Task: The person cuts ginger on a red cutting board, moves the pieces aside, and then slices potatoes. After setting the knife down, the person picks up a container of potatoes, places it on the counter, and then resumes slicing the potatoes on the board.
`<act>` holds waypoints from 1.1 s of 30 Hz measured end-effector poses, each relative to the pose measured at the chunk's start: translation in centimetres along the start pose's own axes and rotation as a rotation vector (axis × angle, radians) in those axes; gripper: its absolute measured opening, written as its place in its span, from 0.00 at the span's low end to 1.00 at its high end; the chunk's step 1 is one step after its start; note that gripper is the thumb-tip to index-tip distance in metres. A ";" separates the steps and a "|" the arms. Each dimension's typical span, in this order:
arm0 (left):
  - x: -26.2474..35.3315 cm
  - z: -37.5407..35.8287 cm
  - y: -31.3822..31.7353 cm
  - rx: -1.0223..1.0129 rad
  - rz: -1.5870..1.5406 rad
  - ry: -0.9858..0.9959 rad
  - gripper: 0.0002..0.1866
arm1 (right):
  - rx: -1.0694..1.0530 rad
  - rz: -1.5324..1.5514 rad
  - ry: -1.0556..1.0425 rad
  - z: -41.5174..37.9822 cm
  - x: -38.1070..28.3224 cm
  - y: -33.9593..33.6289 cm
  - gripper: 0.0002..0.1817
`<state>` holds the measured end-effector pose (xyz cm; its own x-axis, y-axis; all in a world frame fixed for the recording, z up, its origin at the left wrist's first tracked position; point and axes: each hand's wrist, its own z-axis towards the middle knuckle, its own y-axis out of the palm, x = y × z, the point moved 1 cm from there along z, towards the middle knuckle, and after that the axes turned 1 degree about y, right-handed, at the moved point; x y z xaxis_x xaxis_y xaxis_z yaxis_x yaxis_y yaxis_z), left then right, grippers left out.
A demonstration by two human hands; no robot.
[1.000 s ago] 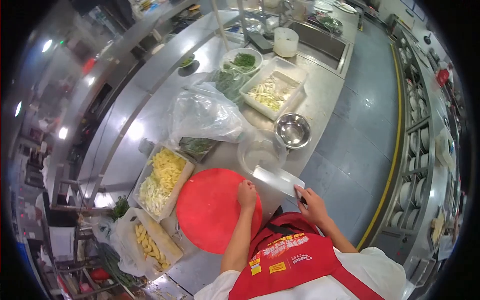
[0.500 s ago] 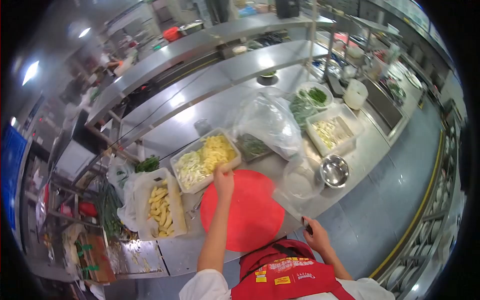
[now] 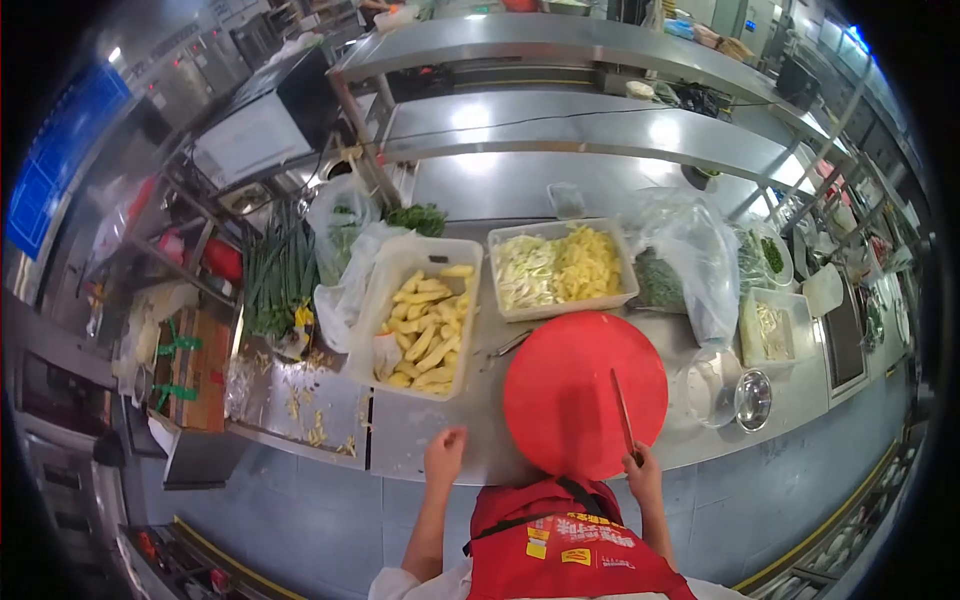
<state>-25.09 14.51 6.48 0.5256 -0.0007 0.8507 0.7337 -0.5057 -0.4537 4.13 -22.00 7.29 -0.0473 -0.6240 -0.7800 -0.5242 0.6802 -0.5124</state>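
Observation:
My right hand (image 3: 643,474) is wrapped round the handle of a knife (image 3: 624,412). Its long blade points away from me over the right part of a round red cutting board (image 3: 560,400). My left hand (image 3: 444,457) hovers by the counter's front edge, left of the board, fingers curled in and nothing visible in them. Behind the board, a white tray (image 3: 515,315) holds pale green-white shreds (image 3: 527,270) and yellow slices (image 3: 588,262). To its left, a translucent tub (image 3: 468,330) contains several pale yellow, finger-shaped peeled pieces (image 3: 428,330).
A metal tool (image 3: 510,345) lies between tub and board. Right of the board are a clear bowl (image 3: 706,388), a steel bowl (image 3: 753,400), a tub of cut pieces (image 3: 800,345) and a plastic bag (image 3: 705,265). Green stalks (image 3: 280,265) lie left; a steel shelf (image 3: 580,120) runs behind.
The view has swung left. My left hand has drawn back from the tray to the front edge. My right hand has brought the knife from beside the counter over the board.

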 end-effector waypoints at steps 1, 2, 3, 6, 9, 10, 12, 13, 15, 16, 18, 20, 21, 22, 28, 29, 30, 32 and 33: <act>1.8 1.9 -1.3 0.041 -0.026 0.057 0.15 | -0.016 0.067 0.072 0.4 -1.1 0.7 0.17; 3.5 4.2 -2.2 0.057 -0.046 0.104 0.14 | -0.027 0.135 0.142 0.5 -1.7 1.3 0.17; 5.0 6.6 -3.0 0.074 -0.064 0.156 0.13 | -0.055 0.124 0.200 0.5 -1.9 1.9 0.16; 7.7 13.3 -5.2 0.067 0.173 0.371 0.12 | -0.109 0.050 0.311 0.5 -1.8 3.2 0.18; 6.5 21.6 -5.6 0.054 0.407 0.447 0.16 | -0.104 -0.123 0.277 -0.5 -0.3 5.4 0.20; 5.9 24.4 -5.6 0.050 0.479 0.484 0.18 | -0.087 -0.182 0.259 -1.1 0.5 6.3 0.19; 4.4 28.8 -5.2 -0.014 0.599 0.507 0.21 | -0.025 -0.304 0.225 -2.9 0.7 7.3 0.19; 3.9 31.0 -5.1 -0.061 0.646 0.497 0.22 | 0.019 -0.367 0.196 -3.6 0.3 8.0 0.19; 1.6 35.3 -3.9 -0.139 0.728 0.503 0.24 | 0.046 -0.243 0.297 -5.2 -4.7 9.2 0.17; -0.1 37.0 -2.9 -0.179 0.762 0.519 0.25 | 0.042 -0.124 0.347 -5.3 -3.4 9.8 0.16; 0.0 37.5 -1.7 -0.283 0.808 0.462 0.26 | 0.040 0.109 0.440 -5.4 -0.3 10.9 0.15; 6.6 35.6 -3.3 -0.386 0.826 0.318 0.27 | -0.014 0.142 0.467 -6.0 0.1 11.0 0.14; 7.8 35.7 -3.8 -0.472 0.665 0.198 0.26 | -0.044 0.157 0.472 -5.8 0.0 11.1 0.14; 7.7 36.9 -3.4 -0.424 0.658 0.262 0.27 | -0.047 0.172 0.490 -5.6 -0.5 11.1 0.13; 5.3 43.8 -0.7 -0.108 0.833 0.457 0.32 | -0.016 0.529 0.594 -6.2 -2.5 11.4 0.11; 7.2 43.4 -1.2 -0.191 0.933 0.352 0.33 | -0.013 0.453 0.564 -6.1 -2.9 11.2 0.12; 8.7 43.1 -1.6 -0.276 1.033 0.245 0.35 | -0.003 0.464 0.566 -6.0 -3.8 11.1 0.12; 9.7 43.8 -2.2 -0.381 0.993 0.171 0.37 | 0.023 0.495 0.578 -6.0 -5.1 11.1 0.12; 9.8 43.9 -2.6 -0.437 0.976 0.132 0.38 | 0.013 0.475 0.565 -5.9 -3.7 11.0 0.12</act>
<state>-2.94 53.72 4.29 0.7310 -0.6505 0.2063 -0.2082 -0.5005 -0.8403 -6.45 -14.49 6.62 -0.6993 -0.3612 -0.6169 -0.3279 0.9289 -0.1721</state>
